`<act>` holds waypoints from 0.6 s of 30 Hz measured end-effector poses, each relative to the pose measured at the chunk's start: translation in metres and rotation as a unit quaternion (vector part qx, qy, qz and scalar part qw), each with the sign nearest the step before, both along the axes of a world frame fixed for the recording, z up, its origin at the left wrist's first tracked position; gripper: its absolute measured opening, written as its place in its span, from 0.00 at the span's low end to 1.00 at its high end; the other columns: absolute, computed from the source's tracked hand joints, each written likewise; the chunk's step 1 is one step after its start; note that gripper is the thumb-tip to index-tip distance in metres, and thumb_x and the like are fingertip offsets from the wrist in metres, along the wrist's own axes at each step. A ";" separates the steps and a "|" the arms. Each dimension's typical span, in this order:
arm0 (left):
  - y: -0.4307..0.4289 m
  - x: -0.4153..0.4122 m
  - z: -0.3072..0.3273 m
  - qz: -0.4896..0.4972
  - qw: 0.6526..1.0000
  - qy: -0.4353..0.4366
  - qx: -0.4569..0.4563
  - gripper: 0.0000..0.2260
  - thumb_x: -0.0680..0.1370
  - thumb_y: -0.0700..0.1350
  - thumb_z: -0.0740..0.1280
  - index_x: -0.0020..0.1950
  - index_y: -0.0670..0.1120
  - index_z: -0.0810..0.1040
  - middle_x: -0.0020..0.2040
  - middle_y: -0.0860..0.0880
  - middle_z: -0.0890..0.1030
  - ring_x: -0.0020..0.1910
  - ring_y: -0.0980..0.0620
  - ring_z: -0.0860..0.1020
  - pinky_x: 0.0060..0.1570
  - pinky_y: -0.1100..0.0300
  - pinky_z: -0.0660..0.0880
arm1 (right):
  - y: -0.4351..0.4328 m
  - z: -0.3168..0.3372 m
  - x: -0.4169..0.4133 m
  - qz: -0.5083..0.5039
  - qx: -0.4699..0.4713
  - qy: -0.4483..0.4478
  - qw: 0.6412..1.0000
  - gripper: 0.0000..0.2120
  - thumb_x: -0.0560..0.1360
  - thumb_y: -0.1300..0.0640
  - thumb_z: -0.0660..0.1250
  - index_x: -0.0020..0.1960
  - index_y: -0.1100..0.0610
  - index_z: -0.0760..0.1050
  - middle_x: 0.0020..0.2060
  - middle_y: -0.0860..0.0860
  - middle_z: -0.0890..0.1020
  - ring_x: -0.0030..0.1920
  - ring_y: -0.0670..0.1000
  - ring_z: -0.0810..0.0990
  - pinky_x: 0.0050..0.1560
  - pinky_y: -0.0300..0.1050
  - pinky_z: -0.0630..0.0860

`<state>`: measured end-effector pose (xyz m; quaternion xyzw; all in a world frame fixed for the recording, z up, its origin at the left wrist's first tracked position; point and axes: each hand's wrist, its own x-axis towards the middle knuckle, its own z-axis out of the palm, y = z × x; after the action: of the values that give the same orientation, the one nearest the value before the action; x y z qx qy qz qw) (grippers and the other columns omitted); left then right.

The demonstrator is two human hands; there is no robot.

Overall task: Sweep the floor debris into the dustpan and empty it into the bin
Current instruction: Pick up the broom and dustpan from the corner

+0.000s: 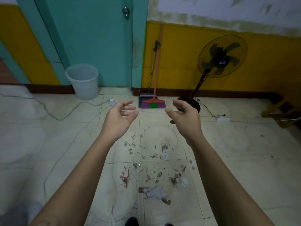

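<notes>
Debris lies scattered on the pale tiled floor below my arms: small dark bits, round caps, red string, crumpled paper scraps. A broom with purple and green bristles and an orange handle leans on the yellow wall straight ahead. Right behind it stands a dark dustpan with a long metal handle. A translucent white bin stands by the teal door at the left. My left hand and my right hand are stretched forward above the floor, fingers curled apart, both holding nothing.
A standing fan with a round black base stands right of the broom. White cables and a power strip run across the floor. A wooden piece of furniture sits at the far right.
</notes>
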<state>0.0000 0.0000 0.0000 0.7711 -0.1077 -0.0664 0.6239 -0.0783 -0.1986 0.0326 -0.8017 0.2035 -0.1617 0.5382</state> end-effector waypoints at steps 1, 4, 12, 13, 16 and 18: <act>0.004 -0.001 -0.002 0.002 1.000 0.007 0.003 0.17 0.77 0.44 0.72 0.64 0.50 0.75 0.55 0.52 0.82 0.52 0.51 0.80 0.54 0.52 0.79 | 0.004 -0.001 0.001 -0.002 -0.002 0.005 1.000 0.23 0.74 0.53 0.72 0.67 0.51 0.74 0.54 0.39 0.78 0.48 0.42 0.81 0.49 0.49 0.83; 0.015 -0.003 -0.010 -0.001 1.000 0.024 0.005 0.16 0.76 0.45 0.72 0.63 0.51 0.76 0.54 0.53 0.82 0.51 0.52 0.80 0.53 0.53 0.79 | 0.013 -0.011 0.002 0.001 0.002 0.019 1.000 0.24 0.74 0.53 0.72 0.68 0.51 0.73 0.63 0.46 0.78 0.50 0.43 0.82 0.47 0.46 0.83; 0.021 -0.004 -0.027 0.020 0.998 0.048 0.026 0.14 0.76 0.45 0.72 0.60 0.53 0.76 0.52 0.53 0.82 0.47 0.53 0.80 0.49 0.56 0.78 | 0.025 -0.032 0.016 0.019 0.029 0.041 0.999 0.23 0.73 0.52 0.72 0.67 0.50 0.73 0.63 0.46 0.77 0.50 0.44 0.82 0.51 0.52 0.82; 0.021 -0.003 -0.029 0.024 0.998 0.052 0.031 0.14 0.76 0.45 0.72 0.60 0.54 0.76 0.52 0.53 0.82 0.47 0.54 0.80 0.49 0.56 0.78 | 0.024 -0.035 0.019 0.022 0.033 0.045 0.998 0.23 0.73 0.51 0.72 0.67 0.50 0.73 0.63 0.46 0.77 0.50 0.44 0.82 0.51 0.52 0.82; 0.020 0.001 -0.035 0.035 0.996 0.057 0.057 0.13 0.76 0.45 0.72 0.59 0.54 0.77 0.52 0.54 0.82 0.46 0.55 0.80 0.48 0.58 0.77 | 0.020 -0.046 0.033 0.034 0.047 0.053 0.997 0.23 0.74 0.51 0.72 0.68 0.50 0.73 0.63 0.46 0.77 0.49 0.42 0.81 0.49 0.49 0.83; 0.019 0.004 -0.036 0.041 0.995 0.057 0.077 0.14 0.76 0.45 0.72 0.60 0.54 0.77 0.52 0.54 0.82 0.47 0.55 0.80 0.48 0.60 0.76 | 0.017 -0.052 0.044 0.038 0.057 0.053 0.996 0.23 0.73 0.51 0.72 0.68 0.50 0.73 0.63 0.45 0.77 0.48 0.41 0.81 0.49 0.47 0.83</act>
<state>0.0040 0.0193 -0.0361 0.8158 -0.0345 -0.0924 0.5698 -0.0345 -0.1816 -0.0196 -0.7842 0.2101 -0.0866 0.5774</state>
